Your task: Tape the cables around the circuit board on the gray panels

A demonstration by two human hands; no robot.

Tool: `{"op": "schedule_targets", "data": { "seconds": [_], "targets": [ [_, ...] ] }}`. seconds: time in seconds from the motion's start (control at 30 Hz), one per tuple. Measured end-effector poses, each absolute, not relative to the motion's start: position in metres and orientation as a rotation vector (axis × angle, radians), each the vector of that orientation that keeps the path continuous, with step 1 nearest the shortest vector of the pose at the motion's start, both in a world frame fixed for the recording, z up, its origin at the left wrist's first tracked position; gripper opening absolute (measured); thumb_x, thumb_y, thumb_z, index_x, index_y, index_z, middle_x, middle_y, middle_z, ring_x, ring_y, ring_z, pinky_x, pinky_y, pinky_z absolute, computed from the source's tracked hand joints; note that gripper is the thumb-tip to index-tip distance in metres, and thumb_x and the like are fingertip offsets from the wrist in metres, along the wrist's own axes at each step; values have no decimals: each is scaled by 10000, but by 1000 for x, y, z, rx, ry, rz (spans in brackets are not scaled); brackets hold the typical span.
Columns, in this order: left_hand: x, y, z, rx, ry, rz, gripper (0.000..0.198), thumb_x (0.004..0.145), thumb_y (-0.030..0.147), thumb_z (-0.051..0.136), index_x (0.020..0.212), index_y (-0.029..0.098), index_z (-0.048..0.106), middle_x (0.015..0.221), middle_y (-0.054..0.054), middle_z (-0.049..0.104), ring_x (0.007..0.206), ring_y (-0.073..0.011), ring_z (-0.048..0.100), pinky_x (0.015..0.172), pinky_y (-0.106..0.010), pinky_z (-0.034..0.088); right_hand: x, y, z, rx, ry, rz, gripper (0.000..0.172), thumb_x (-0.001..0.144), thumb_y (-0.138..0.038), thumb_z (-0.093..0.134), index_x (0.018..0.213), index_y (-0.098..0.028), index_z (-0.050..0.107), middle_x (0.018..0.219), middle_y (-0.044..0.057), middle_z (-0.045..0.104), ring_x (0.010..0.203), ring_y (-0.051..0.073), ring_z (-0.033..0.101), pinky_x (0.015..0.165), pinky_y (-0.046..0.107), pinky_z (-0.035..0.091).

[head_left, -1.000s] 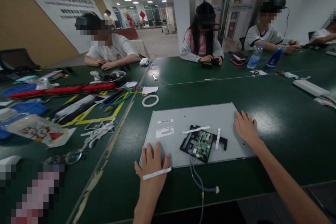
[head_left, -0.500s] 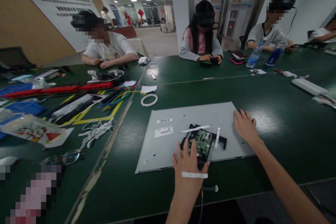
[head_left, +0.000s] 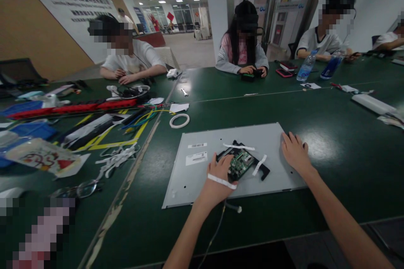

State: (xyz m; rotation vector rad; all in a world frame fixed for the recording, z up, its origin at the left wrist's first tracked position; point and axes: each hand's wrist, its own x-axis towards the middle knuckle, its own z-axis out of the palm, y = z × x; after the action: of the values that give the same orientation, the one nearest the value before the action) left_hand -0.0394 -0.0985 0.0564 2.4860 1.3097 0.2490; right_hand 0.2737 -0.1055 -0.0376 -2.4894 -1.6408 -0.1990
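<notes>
A flat grey metal panel (head_left: 271,141) with paper labels lies on the green table in front of me. On it sits a green circuit board (head_left: 242,162) set in a black plastic bracket (head_left: 264,171), turned at an angle. Two white tape strips cling to the bracket's ends. My left hand (head_left: 219,176), with another tape strip (head_left: 222,182) across its back, grips the board's left side; its thumb is partly hidden. A thin cable (head_left: 217,227) trails below it off the panel. My right hand (head_left: 295,151) rests with fingers apart on the panel's right edge.
A white tape roll (head_left: 179,121) lies beyond the panel, with a small wrench (head_left: 184,92) farther back. Coloured wires (head_left: 148,114), white cables (head_left: 118,157) and eyeglasses (head_left: 86,189) are to the left. Bottles (head_left: 306,66) stand at the far right; several people sit around the table.
The circuit board and bracket have turned clockwise on the panel. My left hand has swung to the board's left side and its fingers have closed in. My right hand stays put.
</notes>
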Motion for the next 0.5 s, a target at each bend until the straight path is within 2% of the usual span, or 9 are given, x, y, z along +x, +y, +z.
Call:
{"op": "schedule_targets", "data": {
  "seconds": [0.2, 0.33, 0.5],
  "targets": [
    [-42, -60, 62, 2522, 1145, 26, 703, 606, 298, 639, 1276, 263, 429, 1392, -58, 414, 1337, -404, 183, 1007, -676, 157, 274, -105, -38, -2494, -1642, -186, 484, 941, -343, 199, 1389, -215, 331, 1423, 107, 308, 1293, 313, 234, 980, 543, 256],
    [-42, -37, 61, 2589, 1056, -3, 674, 577, 322, 664, 1227, 257, 499, 1379, -67, 433, 1337, -402, 183, 1029, -653, 107, 274, -105, -38, -2486, -1643, -186, 481, 939, -338, 212, 1386, -212, 340, 1424, 110, 307, 1293, 317, 236, 981, 547, 252],
    [-42, -20, 63, 2588, 984, -50, 683, 578, 306, 668, 1239, 280, 500, 1395, -40, 422, 1346, -388, 167, 1025, -644, 110, 274, -105, -37, -2485, -1634, -169, 480, 941, -334, 214, 1386, -207, 341, 1425, 119, 304, 1296, 324, 235, 980, 552, 251]
  ]
}}
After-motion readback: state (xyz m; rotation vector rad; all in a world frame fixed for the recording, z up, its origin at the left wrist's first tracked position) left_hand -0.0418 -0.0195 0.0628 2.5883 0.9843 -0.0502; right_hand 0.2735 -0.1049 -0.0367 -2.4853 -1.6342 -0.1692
